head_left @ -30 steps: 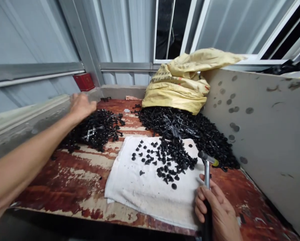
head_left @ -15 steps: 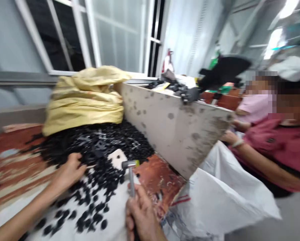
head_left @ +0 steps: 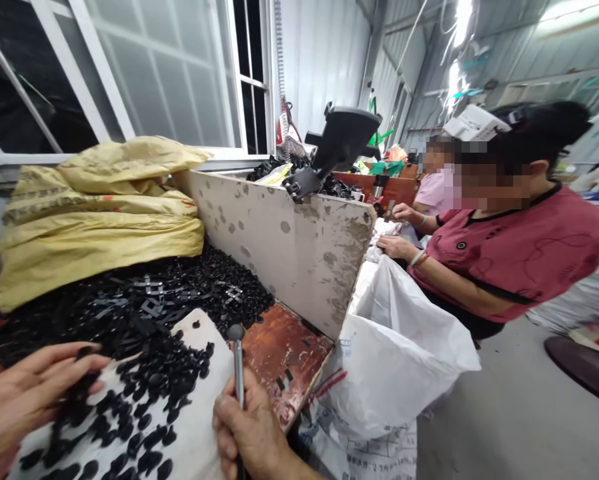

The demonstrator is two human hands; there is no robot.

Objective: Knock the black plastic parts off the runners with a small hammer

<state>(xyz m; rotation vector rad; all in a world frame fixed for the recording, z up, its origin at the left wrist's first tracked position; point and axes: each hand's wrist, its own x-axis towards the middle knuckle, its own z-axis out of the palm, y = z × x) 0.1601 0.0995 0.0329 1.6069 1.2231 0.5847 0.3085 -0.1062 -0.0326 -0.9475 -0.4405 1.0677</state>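
Observation:
My right hand (head_left: 249, 420) is wrapped round the handle of a small hammer (head_left: 238, 363), held upright with its dark round head on top. At the lower left, my left hand (head_left: 39, 390) has its fingers closed about dark black plastic pieces (head_left: 77, 393); their exact shape is hard to make out. Below and between the hands, many small round black plastic parts (head_left: 152, 380) lie scattered on a white board (head_left: 207, 340) with a hole near its far end. Behind it is a heap of black plastic parts (head_left: 154, 293), some long and linked.
A yellow woven sack (head_left: 104, 220) sits behind the heap. An upright stained panel (head_left: 284, 247) divides the red-brown table (head_left: 284, 353), with a black bracket (head_left: 334, 143) atop it. A white sack (head_left: 394, 360) hangs open at the right edge. A co-worker in a red shirt (head_left: 519, 247) works beyond.
The view has swung to the right. My left hand has drawn back from the heap toward me with black pieces in its fingers. The hammer stays in my right hand, its head turned differently.

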